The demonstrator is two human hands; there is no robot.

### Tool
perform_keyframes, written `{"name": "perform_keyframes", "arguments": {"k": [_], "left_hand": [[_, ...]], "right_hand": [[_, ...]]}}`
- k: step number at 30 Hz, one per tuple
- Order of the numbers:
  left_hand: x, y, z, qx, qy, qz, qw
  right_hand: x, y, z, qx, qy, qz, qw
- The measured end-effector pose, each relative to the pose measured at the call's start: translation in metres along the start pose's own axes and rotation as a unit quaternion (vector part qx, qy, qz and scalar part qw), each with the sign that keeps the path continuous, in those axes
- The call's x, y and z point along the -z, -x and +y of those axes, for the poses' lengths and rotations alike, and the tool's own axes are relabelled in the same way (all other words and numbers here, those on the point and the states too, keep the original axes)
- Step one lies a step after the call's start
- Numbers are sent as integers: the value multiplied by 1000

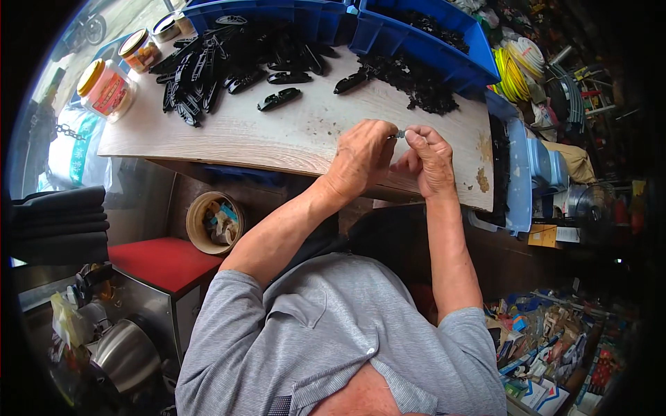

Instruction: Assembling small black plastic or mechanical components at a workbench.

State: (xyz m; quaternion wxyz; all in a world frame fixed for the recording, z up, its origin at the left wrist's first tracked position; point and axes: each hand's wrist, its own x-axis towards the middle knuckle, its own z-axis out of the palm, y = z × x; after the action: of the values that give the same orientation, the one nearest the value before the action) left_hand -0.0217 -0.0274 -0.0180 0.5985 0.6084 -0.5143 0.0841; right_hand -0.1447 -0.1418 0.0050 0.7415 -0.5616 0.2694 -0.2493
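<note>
Over the near edge of the table, my left hand (361, 154) and my right hand (433, 158) meet with fingers closed. Between their fingertips is a small grey piece (400, 134), too small to tell its kind; both hands pinch it. Beyond them, a long black plastic casing (279, 98) lies alone on the pale wooden table (229, 142). Another black casing (351, 82) rests by a heap of small black parts (431, 93). Farther left, a large pile of similar black casings (198, 66) covers the tabletop.
Blue plastic bins (479, 59) stand along the table's far side. At the left end are lidded jars (109, 90). A round bucket (216, 223) of scraps sits below, near a red-topped cabinet (163, 262). Coiled yellow hose (511, 76) and clutter fill the right.
</note>
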Motion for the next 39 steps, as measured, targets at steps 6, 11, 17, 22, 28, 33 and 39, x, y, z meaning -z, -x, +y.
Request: {"name": "perform_keyframes", "arguments": {"k": [6,11,17,22,28,33,39], "left_hand": [[0,0,-3,33,79,-28,996],[12,-34,-31,88,-49,79,992],[16,-58,-94,134,-367,-49,919],[19,-48,-88,76,-243,-80,964],[19,-32,-34,62,-273,-163,946],[22,-26,-25,61,-274,-258,924],[29,-24,-27,49,-211,-269,938]], "right_hand": [[8,-1,7,10,10,-6,1000],[5,2,6,11,-2,-3,1000],[3,3,6,17,-18,10,1000],[5,4,8,23,-40,15,999],[3,3,9,27,-55,33,998],[2,4,11,43,-57,35,997],[5,5,13,54,-54,31,997]]}}
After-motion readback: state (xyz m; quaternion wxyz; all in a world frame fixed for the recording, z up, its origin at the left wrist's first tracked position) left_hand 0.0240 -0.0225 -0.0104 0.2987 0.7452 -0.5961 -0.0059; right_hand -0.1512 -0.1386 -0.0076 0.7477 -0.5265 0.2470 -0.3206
